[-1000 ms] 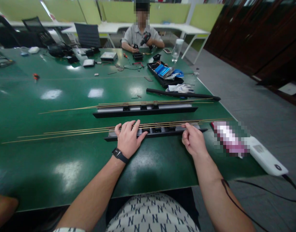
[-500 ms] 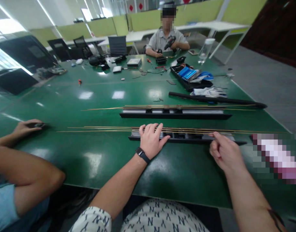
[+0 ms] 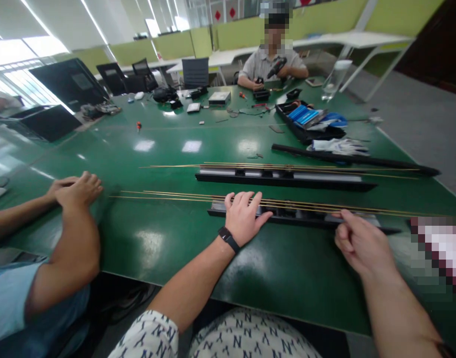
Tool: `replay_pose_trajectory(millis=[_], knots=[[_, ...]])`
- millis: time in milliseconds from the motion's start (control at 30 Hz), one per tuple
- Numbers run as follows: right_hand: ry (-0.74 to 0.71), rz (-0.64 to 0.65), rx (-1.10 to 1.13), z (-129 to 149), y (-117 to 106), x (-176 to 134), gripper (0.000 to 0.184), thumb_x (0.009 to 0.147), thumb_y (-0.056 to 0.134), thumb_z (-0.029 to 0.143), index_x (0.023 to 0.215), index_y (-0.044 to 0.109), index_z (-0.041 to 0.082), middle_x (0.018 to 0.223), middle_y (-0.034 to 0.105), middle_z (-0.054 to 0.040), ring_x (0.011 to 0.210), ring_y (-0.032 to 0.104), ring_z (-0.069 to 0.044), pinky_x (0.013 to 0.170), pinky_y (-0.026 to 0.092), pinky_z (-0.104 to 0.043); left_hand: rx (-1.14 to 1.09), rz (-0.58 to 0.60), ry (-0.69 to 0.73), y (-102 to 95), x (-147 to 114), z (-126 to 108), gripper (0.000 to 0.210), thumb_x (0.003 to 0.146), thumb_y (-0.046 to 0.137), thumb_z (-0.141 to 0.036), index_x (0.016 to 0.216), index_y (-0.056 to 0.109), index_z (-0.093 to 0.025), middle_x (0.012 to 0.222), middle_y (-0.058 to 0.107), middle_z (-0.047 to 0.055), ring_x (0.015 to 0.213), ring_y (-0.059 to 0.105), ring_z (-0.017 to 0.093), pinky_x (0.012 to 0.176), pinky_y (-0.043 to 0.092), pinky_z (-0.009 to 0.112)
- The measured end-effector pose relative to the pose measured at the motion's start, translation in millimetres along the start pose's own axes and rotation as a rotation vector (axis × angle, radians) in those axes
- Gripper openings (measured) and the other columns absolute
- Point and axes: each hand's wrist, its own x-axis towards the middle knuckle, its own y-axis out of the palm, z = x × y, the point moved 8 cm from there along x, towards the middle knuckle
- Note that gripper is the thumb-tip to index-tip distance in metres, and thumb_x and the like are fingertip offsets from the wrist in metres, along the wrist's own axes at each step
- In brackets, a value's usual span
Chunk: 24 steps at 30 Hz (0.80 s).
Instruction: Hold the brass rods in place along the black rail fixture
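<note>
My left hand (image 3: 243,217) lies with fingers spread over several thin gold-coloured rods (image 3: 183,197) and the left part of a long black channel (image 3: 306,222) with a silvery inside. A dark watch is on that wrist. At the channel's right part, my right hand (image 3: 362,242) is curled closed, its index finger pointing left just below the rods. What its fingers hold, if anything, is hidden. Beyond lies a second black channel (image 3: 287,181), parallel, with several similar rods (image 3: 176,165) along it.
At left are a co-worker's hands (image 3: 79,189), close together. Across the table, another person (image 3: 272,64) holds a power drill (image 3: 277,66). A black tray (image 3: 310,134) with blue items, white gloves (image 3: 338,146), a black pole (image 3: 380,161) and a clear bottle (image 3: 336,79) stand or lie at right.
The view has shifted, so most things appear farther right. My hands keep their places at the channel. The co-worker's second arm has come forward, bringing both hands together.
</note>
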Motion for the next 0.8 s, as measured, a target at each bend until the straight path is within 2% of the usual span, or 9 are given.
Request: replay_pose_trajectory(millis=[233, 800], knots=[[-0.037, 0.006, 0.012, -2.9, -3.7, 2.3, 0.034, 0.079, 0.086, 0.047, 0.088, 0.074, 0.017, 0.045, 0.051, 0.0056, 0.028, 0.033, -0.006, 0.027, 0.024, -0.016, -0.020, -0.010, 0.006, 0.3, -0.8, 1.2, 0.051, 0.099, 0.058, -0.058, 0.137, 0.064, -0.026, 0.134, 0.070, 0.011, 0.125, 0.060, 0.030, 0.114, 0.029, 0.053], [-0.060, -0.054, 0.060, -0.7, -8.9, 2.9, 0.032, 0.077, 0.086, 0.042, 0.088, 0.073, 0.014, 0.045, 0.053, 0.0053, 0.027, 0.034, -0.005, 0.027, 0.023, -0.016, -0.048, -0.024, 0.009, 0.9, -0.9, 3.6, 0.049, 0.098, 0.061, -0.054, 0.138, 0.065, -0.025, 0.134, 0.070, 0.012, 0.126, 0.061, 0.032, 0.115, 0.028, 0.057]])
